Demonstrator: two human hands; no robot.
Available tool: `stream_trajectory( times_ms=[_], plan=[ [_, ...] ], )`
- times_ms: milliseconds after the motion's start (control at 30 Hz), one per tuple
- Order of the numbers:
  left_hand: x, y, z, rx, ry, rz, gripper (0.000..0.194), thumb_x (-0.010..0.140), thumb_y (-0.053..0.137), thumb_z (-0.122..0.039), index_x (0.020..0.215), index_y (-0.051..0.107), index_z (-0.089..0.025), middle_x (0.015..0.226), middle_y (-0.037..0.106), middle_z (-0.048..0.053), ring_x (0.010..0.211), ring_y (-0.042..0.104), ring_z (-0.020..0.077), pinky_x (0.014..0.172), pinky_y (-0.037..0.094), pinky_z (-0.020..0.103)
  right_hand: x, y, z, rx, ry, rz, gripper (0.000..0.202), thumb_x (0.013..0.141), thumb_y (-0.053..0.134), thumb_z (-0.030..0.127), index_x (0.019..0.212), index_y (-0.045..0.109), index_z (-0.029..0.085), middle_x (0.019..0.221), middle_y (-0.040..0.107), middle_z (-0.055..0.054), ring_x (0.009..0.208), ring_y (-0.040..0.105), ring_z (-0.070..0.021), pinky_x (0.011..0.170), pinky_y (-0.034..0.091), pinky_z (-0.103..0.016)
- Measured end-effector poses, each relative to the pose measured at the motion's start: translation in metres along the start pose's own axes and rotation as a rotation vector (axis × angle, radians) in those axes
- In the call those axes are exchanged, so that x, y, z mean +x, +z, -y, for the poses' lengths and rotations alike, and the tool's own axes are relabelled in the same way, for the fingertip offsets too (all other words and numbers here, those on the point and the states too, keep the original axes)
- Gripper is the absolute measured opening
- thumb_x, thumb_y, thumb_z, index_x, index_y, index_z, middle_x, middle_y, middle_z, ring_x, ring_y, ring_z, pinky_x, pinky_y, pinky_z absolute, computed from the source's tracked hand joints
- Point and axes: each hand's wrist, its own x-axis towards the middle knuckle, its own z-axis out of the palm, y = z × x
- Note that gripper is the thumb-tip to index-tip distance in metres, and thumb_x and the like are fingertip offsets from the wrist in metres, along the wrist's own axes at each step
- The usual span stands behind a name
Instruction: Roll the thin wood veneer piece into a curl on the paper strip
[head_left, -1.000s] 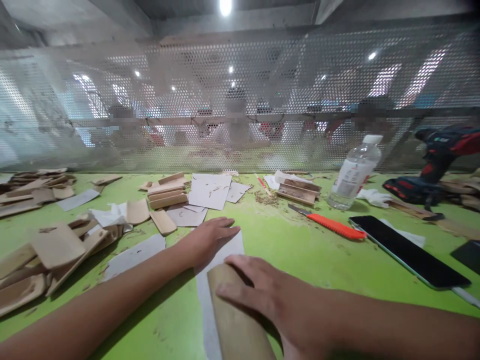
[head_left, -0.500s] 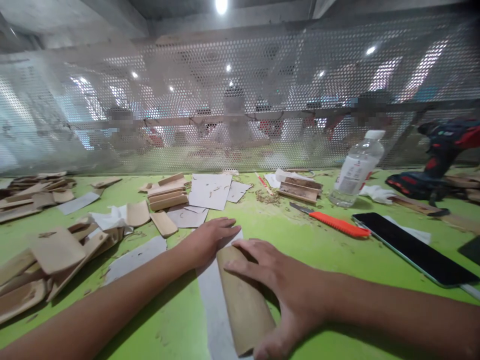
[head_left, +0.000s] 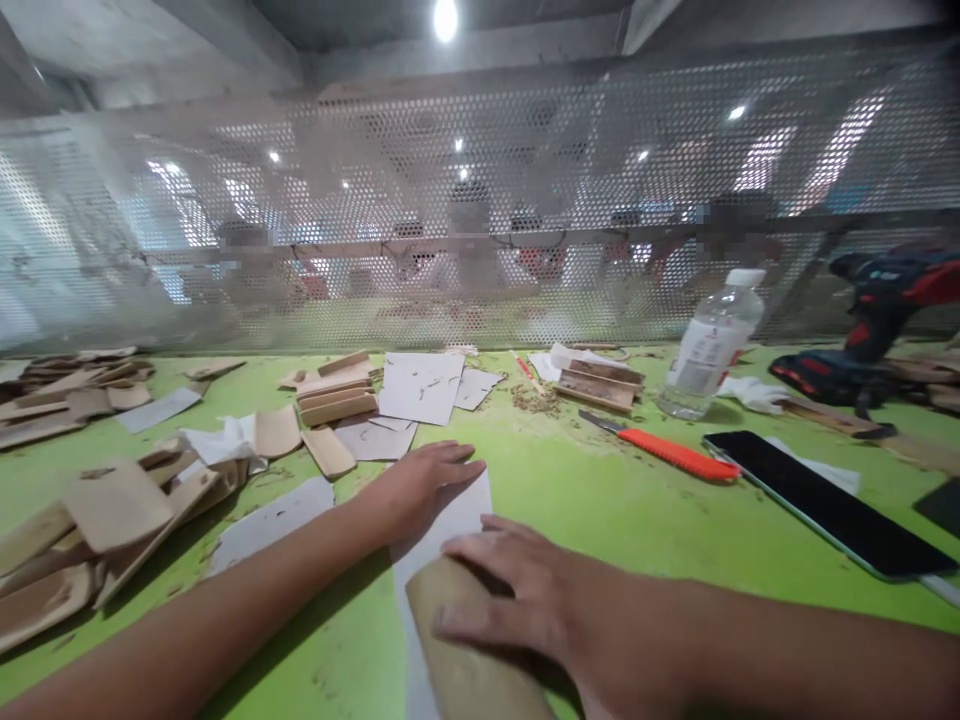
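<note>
A curved piece of split bamboo (head_left: 454, 672) lies rounded side up on a long pale strip of paper (head_left: 463, 508) on the green tabletop. My right hand (head_left: 536, 600) is wrapped over the bamboo, with the thumb side and fingertips along its upper face; its near end runs out of the frame. My left hand (head_left: 421, 490) rests flat at the far part of the strip, fingers stretched out and pressing it down. Beyond my right hand lies an orange-handled utility knife (head_left: 675, 452) with its blade out.
Loose bamboo pieces (head_left: 112, 500) are heaped at the left, with a small stack (head_left: 337, 395) farther back beside paper sheets (head_left: 421, 385). To the right are a water bottle (head_left: 709, 350), a phone (head_left: 825, 500) and a cordless drill (head_left: 862, 330). A perforated screen (head_left: 375, 290) stands behind.
My right hand has drawn the bamboo piece toward me along the paper strip, uncovering more of the strip's far part. My left hand stays in place.
</note>
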Motion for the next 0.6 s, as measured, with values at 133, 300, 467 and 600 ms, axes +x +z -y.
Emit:
stream_trajectory(
  times_ms=[133,300,467,600],
  plan=[
    [-0.0006,0.0007,0.0022,-0.011,0.000,0.002,0.041,0.107,0.056,-0.022,0.147,0.061,-0.027,0.157,0.052,0.011,0.144,0.049,0.0328,0.118,0.041,0.048,0.0015,-0.0025,0.0003,-0.001,0.098,-0.066,0.126,0.050,0.089,0.071,0.158,0.045,0.021,0.168,0.024,-0.027,0.148,0.033,-0.0530,0.119,0.025,-0.067],
    [-0.0005,0.0007,0.0039,-0.020,0.000,-0.003,0.042,0.108,0.052,-0.019,0.148,0.060,-0.032,0.156,0.053,0.009,0.144,0.050,0.0320,0.117,0.042,0.049,-0.0001,-0.0063,0.0024,0.017,0.058,0.011,0.117,0.055,0.090,0.068,0.157,0.045,0.032,0.168,0.028,-0.021,0.150,0.032,-0.0510,0.121,0.020,-0.068],
    [-0.0002,-0.0001,0.0034,-0.023,0.011,-0.004,0.044,0.105,0.055,-0.016,0.146,0.062,-0.030,0.156,0.053,0.009,0.143,0.051,0.0322,0.117,0.042,0.050,0.0016,-0.0065,-0.0025,-0.002,0.170,-0.099,0.126,0.052,0.089,0.070,0.159,0.044,0.019,0.167,0.023,-0.029,0.149,0.029,-0.0536,0.117,0.029,-0.067],
    [-0.0003,-0.0023,0.0012,-0.013,0.005,0.005,0.044,0.105,0.052,-0.015,0.147,0.062,-0.028,0.156,0.053,0.011,0.143,0.051,0.0325,0.115,0.043,0.051,0.0023,-0.0041,-0.0044,-0.004,0.033,-0.026,0.120,0.052,0.089,0.069,0.157,0.047,0.027,0.166,0.030,-0.024,0.146,0.037,-0.0510,0.118,0.026,-0.068]
  ],
)
